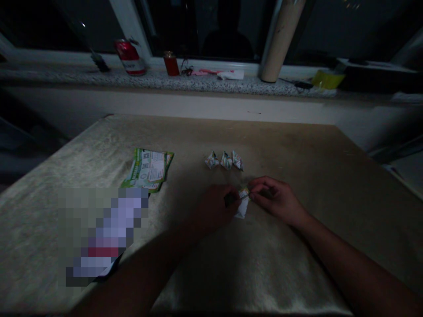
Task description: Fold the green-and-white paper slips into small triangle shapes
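My left hand [216,207] and my right hand [276,198] meet over the middle of the table, both pinched on a small strip of printed paper [243,207] that is partly folded. Three small folded paper pieces [224,160] lie in a row just beyond my hands. A stack of green printed paper sheets [148,169] lies to the left on the table [297,149].
A blurred flat object [105,233] lies at the near left of the table. On the stone window sill [185,81] behind stand a red can [130,57], a small red container [171,64], a tall roll [280,39] and a yellow item [327,79].
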`<act>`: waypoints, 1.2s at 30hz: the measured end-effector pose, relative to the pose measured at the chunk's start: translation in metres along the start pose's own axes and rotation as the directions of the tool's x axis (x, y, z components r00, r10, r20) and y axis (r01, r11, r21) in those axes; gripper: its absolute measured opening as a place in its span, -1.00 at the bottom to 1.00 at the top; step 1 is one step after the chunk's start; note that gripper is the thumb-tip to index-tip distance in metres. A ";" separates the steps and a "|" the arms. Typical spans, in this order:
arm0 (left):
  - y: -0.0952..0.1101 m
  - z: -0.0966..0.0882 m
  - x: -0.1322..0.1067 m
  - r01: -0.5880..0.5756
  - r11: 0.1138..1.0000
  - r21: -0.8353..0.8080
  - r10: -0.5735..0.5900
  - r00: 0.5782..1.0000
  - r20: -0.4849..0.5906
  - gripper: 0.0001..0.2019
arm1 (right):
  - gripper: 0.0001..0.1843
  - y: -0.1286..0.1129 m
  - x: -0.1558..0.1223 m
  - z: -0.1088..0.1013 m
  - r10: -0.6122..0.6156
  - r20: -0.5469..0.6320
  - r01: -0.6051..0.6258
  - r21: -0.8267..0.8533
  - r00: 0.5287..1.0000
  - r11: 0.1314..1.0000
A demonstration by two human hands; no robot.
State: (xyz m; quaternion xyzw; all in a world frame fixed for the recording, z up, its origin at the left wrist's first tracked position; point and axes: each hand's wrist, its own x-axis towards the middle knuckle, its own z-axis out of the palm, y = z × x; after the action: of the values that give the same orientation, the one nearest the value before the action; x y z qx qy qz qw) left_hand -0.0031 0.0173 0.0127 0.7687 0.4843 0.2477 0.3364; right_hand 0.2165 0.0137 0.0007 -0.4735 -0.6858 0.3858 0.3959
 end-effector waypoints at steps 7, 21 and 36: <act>0.001 -0.007 0.001 0.161 0.907 -0.390 -0.096 0.979 0.181 -0.71 | -0.74 -0.004 -0.001 0.008 0.086 0.040 -0.094 0.265 0.995 0.960; -0.004 -0.004 -0.001 0.278 0.695 -0.663 -0.060 0.942 0.331 -0.58 | -0.74 -0.007 -0.003 0.005 0.107 0.280 -0.240 0.498 0.954 0.834; -0.005 -0.002 -0.002 0.231 0.772 -0.593 -0.055 0.953 0.299 -0.59 | -0.80 -0.012 -0.003 0.001 0.089 0.343 -0.236 0.416 0.935 0.878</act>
State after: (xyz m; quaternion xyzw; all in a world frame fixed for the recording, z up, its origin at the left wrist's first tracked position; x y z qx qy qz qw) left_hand -0.0085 0.0176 0.0100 0.6014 0.3837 0.2618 0.6501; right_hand 0.2126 0.0073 0.0107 -0.3578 -0.5890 0.6365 0.3464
